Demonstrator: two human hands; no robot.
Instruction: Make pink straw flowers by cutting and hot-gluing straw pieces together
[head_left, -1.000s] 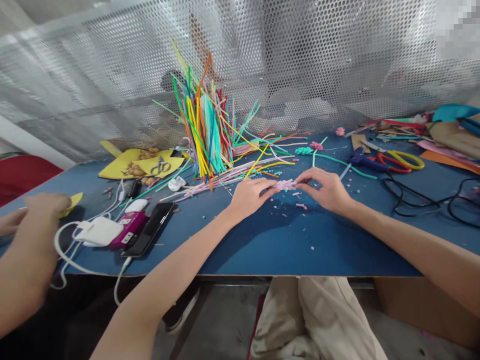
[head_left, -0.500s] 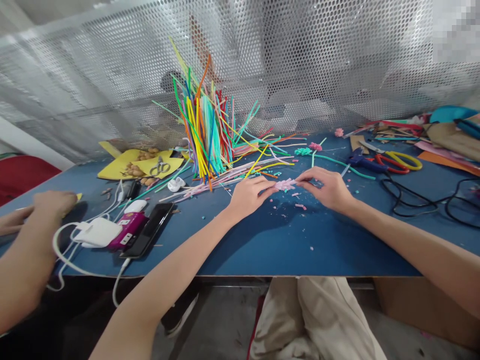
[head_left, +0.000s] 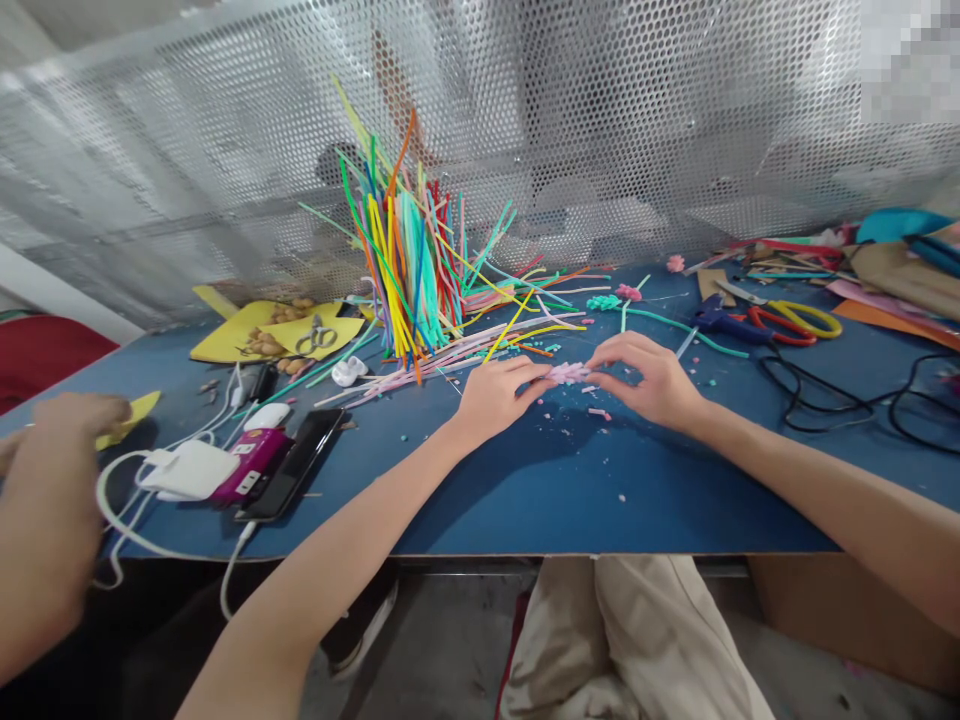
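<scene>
Between my hands is a small pale pink fuzzy piece (head_left: 568, 373), its short tufts sticking out like petals, apparently of pipe cleaner. My left hand (head_left: 501, 396) pinches its left end between thumb and fingers. At the right end, my right hand (head_left: 636, 382) closes finger and thumb on it; the exact contact is too small to see. Pink and teal clippings (head_left: 598, 413) lie on the table just below and around. A teal fuzzy flower (head_left: 603, 302) and a darker pink one (head_left: 628, 293) are beyond my hands, near a green stem.
A tall bundle of coloured pipe cleaners (head_left: 409, 270) stands behind my left hand. Scissors (head_left: 799, 318), a blue-handled tool (head_left: 721, 318) and black cable (head_left: 802, 390) lie right. Left are a phone (head_left: 292, 465), a charger (head_left: 191, 470), yellow paper (head_left: 225, 335) and another person's arm (head_left: 56, 500).
My right finger and thumb have shifted slightly at the pink piece and spread a little. My left hand keeps its grip. The other person's hand at left moved left, uncovering more yellow paper.
</scene>
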